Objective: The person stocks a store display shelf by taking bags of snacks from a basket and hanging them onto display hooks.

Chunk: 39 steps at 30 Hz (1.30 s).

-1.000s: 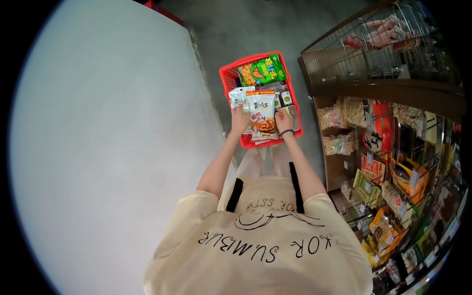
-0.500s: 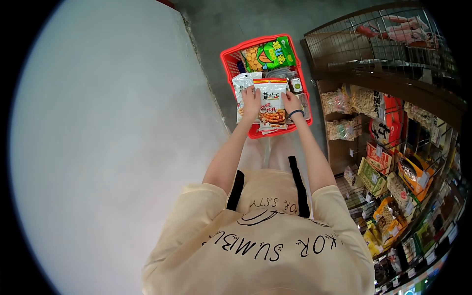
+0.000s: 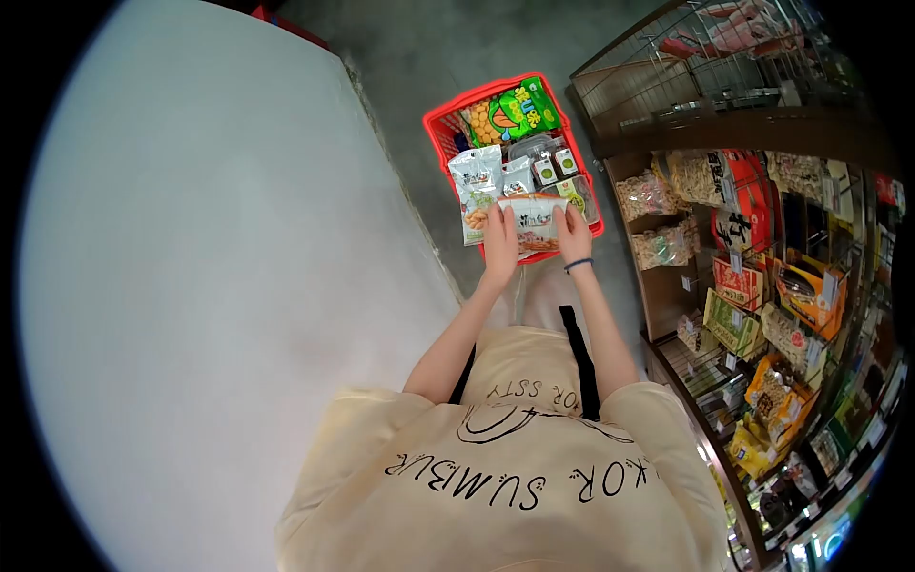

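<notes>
Open grey floor is seen beyond red basket and toward shelving. At basket's near end, snack packet is held by side edges in left grip and right grip.

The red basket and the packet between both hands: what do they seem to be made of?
The red basket looks like moulded plastic with a slight sheen, judging by its even colour and slotted wall. The packet is probably thin, glossy printed film, given its pale sheen; any foil lining can't be told.
</notes>
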Each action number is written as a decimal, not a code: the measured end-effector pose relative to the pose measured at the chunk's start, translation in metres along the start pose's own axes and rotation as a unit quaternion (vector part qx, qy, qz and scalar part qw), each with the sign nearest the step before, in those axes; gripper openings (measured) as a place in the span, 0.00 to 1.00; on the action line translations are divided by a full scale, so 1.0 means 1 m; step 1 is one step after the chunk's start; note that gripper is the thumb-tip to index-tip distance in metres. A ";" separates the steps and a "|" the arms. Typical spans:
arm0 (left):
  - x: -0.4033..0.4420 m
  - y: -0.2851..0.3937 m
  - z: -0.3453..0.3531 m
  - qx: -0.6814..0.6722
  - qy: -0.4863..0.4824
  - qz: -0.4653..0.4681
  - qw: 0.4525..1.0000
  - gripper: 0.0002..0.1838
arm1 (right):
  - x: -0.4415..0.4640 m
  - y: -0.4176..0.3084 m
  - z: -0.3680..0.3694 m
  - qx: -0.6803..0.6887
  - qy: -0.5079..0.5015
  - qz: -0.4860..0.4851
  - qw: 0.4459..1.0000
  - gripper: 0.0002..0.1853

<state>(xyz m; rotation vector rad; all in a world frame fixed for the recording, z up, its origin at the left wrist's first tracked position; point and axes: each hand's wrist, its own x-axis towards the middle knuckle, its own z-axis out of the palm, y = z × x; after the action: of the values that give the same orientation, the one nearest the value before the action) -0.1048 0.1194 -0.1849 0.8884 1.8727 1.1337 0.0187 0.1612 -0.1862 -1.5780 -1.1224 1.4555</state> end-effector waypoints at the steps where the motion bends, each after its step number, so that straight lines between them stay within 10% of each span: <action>1: -0.009 0.002 -0.002 0.010 -0.003 0.004 1.000 0.13 | -0.010 -0.004 -0.003 0.004 0.007 -0.004 1.000 0.16; 21: -0.165 0.081 -0.035 0.062 -0.215 0.131 0.966 0.10 | -0.210 -0.057 -0.121 -0.229 0.046 0.005 0.972 0.09; 39: -0.391 0.180 0.124 -0.012 -0.501 0.367 0.783 0.05 | -0.431 0.000 -0.321 0.117 0.353 -0.151 0.916 0.11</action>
<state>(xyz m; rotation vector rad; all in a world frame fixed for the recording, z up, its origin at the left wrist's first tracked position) 0.2167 -0.0985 0.0373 1.8332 0.6057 0.7754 0.3405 -0.2185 0.0159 -1.4886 -0.6836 0.6812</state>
